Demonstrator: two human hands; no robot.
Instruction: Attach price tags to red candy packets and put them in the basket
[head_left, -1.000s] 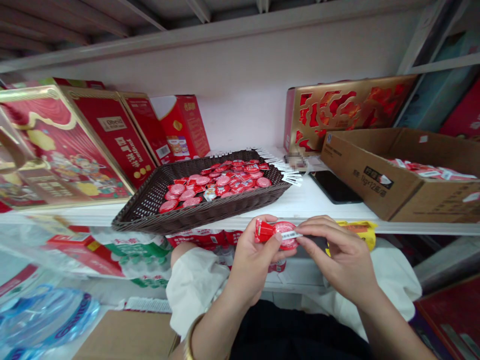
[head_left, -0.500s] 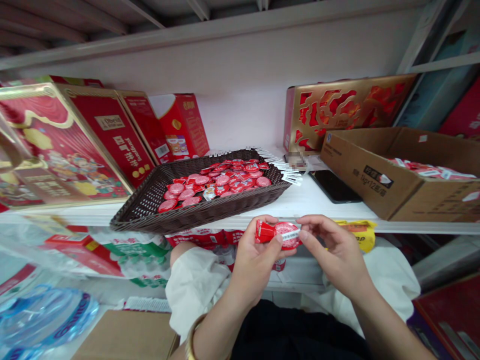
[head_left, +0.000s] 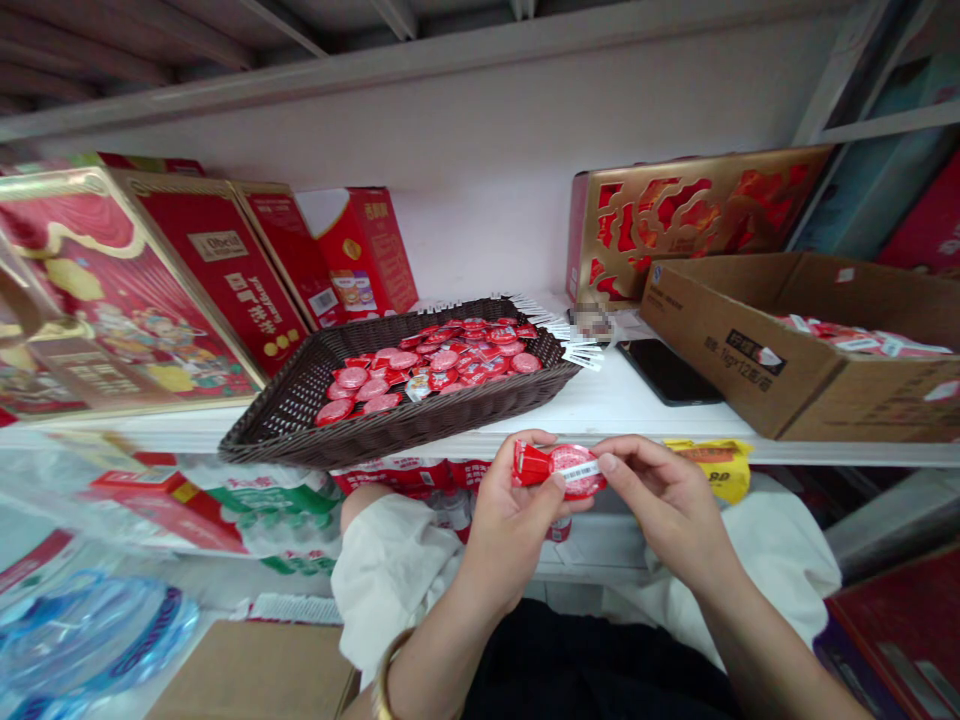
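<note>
In my left hand (head_left: 506, 530) is a small red wrapped candy (head_left: 534, 466), its round part to the right and its twisted end to the left. A narrow white printed sticker (head_left: 579, 471) lies across the round part, under my left thumb. My right hand (head_left: 671, 510) pinches the candy's right edge, its thumb at the sticker's right end. Just beyond my hands, a dark woven basket (head_left: 420, 430) holds many similar red candies (head_left: 450, 362). White sticker strips (head_left: 581, 353) stick out along the basket's right and back rim.
On the white shelf (head_left: 600, 410), a black phone (head_left: 670, 373) lies beside an open cardboard box (head_left: 720, 350) with red packets (head_left: 862, 338). Red and gold gift boxes (head_left: 187, 290) stand left, another gold box (head_left: 690, 215) at the back. A yellow price tag (head_left: 716, 470) hangs at the shelf edge.
My right thumb has pressed down onto the sticker's right end, which now lies flatter on the candy. My left hand has hardly moved.
</note>
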